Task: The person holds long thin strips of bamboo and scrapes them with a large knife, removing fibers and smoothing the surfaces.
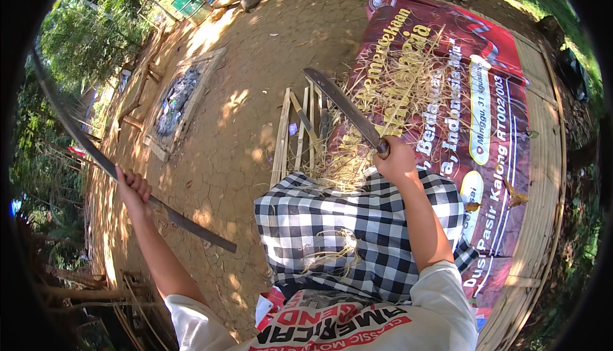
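Note:
My left hand (133, 191) is closed around a long dark pole, probably bamboo (191, 224), held out to my left. The pole slants from the upper left down toward my lap, its lower end in the air above the ground. In my right hand (399, 159) is a machete (345, 105), gripped by its handle. Its broad dark blade points away and to the left, over dry shavings (408, 64). A black-and-white checked cloth (377, 236) covers my lap, with some shavings on it. The blade and the pole are apart.
A maroon printed banner (498, 204) covers much of a bamboo platform (536, 179) on my right. Pale slats (281, 140) lie just ahead of my knees. On the cracked earth, a framed pit (175, 105) holds ash-grey debris. A green drum (191, 3) stands farther off.

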Motion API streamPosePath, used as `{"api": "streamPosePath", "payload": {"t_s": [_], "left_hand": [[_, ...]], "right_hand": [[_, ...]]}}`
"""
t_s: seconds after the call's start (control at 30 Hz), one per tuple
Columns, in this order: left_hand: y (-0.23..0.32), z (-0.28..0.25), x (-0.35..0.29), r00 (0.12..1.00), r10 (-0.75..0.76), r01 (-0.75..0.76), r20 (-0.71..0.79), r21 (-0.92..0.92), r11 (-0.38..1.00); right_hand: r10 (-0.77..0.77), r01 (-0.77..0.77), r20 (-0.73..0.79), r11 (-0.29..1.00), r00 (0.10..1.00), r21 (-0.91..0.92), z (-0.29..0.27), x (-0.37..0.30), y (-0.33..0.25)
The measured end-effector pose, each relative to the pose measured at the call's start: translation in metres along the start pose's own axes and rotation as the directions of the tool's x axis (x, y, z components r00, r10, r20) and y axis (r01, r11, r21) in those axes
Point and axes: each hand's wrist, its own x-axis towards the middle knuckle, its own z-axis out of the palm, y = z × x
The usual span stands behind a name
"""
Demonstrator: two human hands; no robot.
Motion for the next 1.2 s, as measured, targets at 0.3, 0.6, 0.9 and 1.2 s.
{"api": "streamPosePath", "payload": {"t_s": [0.3,0.6,0.9,1.2], "left_hand": [[0.000,0.002,-0.008,0.862,0.419,-0.507,-0.285,-0.452,0.734],[-0.183,0.081,-0.099,0.958,0.215,-0.275,-0.191,-0.382,0.882],[-0.243,0.191,-0.222,0.924,-0.059,0.173,0.377,-0.276,0.946],[-0.272,0.197,-0.257,0.783,-0.052,0.077,0.619,-0.014,0.997]], "right_hand": [[-0.076,0.065,0.040,0.974,0.996,0.217,0.012,-0.004,-0.004],[-0.172,0.024,0.182,0.787,0.968,0.617,0.041,-0.034,-0.021],[-0.058,-0.116,0.176,0.546,0.983,0.830,0.054,-0.039,-0.025],[0.272,-0.103,0.021,0.292,0.962,0.951,0.036,-0.025,-0.020]]}}
